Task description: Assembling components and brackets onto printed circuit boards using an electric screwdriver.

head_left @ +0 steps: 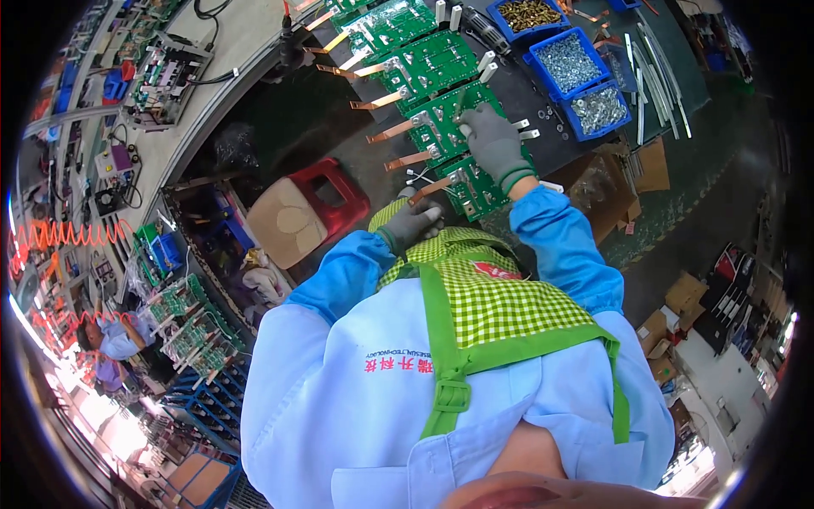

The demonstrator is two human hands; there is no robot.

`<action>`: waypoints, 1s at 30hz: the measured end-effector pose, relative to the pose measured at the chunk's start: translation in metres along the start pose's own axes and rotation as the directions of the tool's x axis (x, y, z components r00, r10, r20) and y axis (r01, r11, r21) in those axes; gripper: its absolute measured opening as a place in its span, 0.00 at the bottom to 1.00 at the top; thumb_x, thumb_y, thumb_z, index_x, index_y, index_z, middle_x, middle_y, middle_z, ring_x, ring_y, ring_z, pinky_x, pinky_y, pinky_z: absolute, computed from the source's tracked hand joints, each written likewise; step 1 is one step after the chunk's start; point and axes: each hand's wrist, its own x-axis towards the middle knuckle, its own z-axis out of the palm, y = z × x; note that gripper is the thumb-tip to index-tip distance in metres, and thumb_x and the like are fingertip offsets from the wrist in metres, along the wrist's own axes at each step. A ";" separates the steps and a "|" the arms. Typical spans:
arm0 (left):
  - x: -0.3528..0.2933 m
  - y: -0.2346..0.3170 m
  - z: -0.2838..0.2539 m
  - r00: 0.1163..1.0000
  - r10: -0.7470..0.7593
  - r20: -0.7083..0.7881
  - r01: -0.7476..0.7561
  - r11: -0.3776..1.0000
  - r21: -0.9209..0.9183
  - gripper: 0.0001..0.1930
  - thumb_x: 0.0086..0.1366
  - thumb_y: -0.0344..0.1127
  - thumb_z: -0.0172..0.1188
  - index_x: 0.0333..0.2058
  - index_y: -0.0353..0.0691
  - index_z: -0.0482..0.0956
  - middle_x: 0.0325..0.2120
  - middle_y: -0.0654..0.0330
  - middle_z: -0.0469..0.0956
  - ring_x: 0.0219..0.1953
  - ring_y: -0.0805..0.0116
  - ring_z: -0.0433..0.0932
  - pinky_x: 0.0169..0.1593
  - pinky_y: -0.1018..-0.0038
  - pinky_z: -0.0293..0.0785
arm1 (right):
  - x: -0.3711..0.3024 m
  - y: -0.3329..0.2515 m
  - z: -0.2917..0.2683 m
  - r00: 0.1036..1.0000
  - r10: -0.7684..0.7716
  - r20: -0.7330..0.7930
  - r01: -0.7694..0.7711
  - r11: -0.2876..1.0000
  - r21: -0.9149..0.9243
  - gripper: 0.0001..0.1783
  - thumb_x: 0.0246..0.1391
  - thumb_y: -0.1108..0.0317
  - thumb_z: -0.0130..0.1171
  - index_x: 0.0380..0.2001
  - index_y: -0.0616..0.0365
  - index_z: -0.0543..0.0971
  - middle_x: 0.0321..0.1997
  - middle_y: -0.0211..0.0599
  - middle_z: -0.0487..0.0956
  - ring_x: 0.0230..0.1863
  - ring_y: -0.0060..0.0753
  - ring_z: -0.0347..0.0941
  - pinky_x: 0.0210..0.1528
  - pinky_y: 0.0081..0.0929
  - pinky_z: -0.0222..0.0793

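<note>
My right hand (pixel 494 146), in a grey glove, is over a green circuit board (pixel 441 127) in a row of similar boards. Its fingers are curled down at the board, and whatever they pinch is hidden. My left hand (pixel 413 226), gloved too, is just below the copper strip (pixel 430 190) of the nearest board (pixel 475 188). Its thumb and fingers are apart, with nothing visible held between them. Copper strips stick out from the left side of the boards, and white posts (pixel 527 133) stand out on the right. Thin white wires (pixel 417 176) lie beside the nearest strip.
Blue bins hold brass-coloured fasteners (pixel 529 14), small silver hardware (pixel 568 65) and washers (pixel 599 110). A dark power tool (pixel 487 34) lies by the boards. Metal strips (pixel 657 81) are at the right. A red stool (pixel 335 199) with cardboard (pixel 287 222) stands at left, an open carton (pixel 604 191) at right.
</note>
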 end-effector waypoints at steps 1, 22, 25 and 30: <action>0.001 -0.001 0.004 1.000 -0.003 0.009 0.003 1.000 0.009 0.08 0.63 0.35 0.52 0.39 0.41 0.70 0.29 0.62 0.74 0.29 0.76 0.73 0.33 0.82 0.71 | 0.000 -0.004 -0.005 0.985 -0.114 -0.127 0.138 0.971 0.195 0.14 0.46 0.66 0.56 0.39 0.53 0.73 0.36 0.43 0.72 0.33 0.47 0.71 0.36 0.38 0.68; 0.024 0.000 0.037 0.982 -0.084 0.168 0.137 0.931 -0.337 0.10 0.65 0.40 0.49 0.35 0.39 0.70 0.27 0.65 0.70 0.24 0.78 0.68 0.24 0.83 0.69 | -0.206 -0.053 0.002 0.825 0.511 -0.243 -0.341 0.792 0.507 0.13 0.53 0.61 0.53 0.36 0.60 0.74 0.29 0.41 0.74 0.30 0.36 0.72 0.33 0.28 0.66; 0.035 -0.007 0.027 0.987 -0.068 0.142 0.122 0.901 -0.417 0.10 0.65 0.40 0.49 0.35 0.39 0.70 0.26 0.65 0.70 0.23 0.77 0.68 0.24 0.83 0.69 | -0.221 -0.052 0.007 0.885 0.300 -0.357 -0.228 0.946 0.230 0.14 0.53 0.61 0.52 0.38 0.59 0.74 0.33 0.45 0.74 0.33 0.46 0.72 0.35 0.32 0.67; 0.043 -0.008 0.042 0.988 -0.117 0.098 0.145 0.917 -0.371 0.08 0.64 0.38 0.50 0.36 0.40 0.69 0.24 0.64 0.70 0.24 0.75 0.70 0.23 0.82 0.70 | -0.233 -0.066 0.025 0.900 0.379 -0.216 -0.330 0.916 0.230 0.14 0.56 0.61 0.48 0.41 0.57 0.72 0.37 0.46 0.74 0.37 0.50 0.71 0.38 0.34 0.68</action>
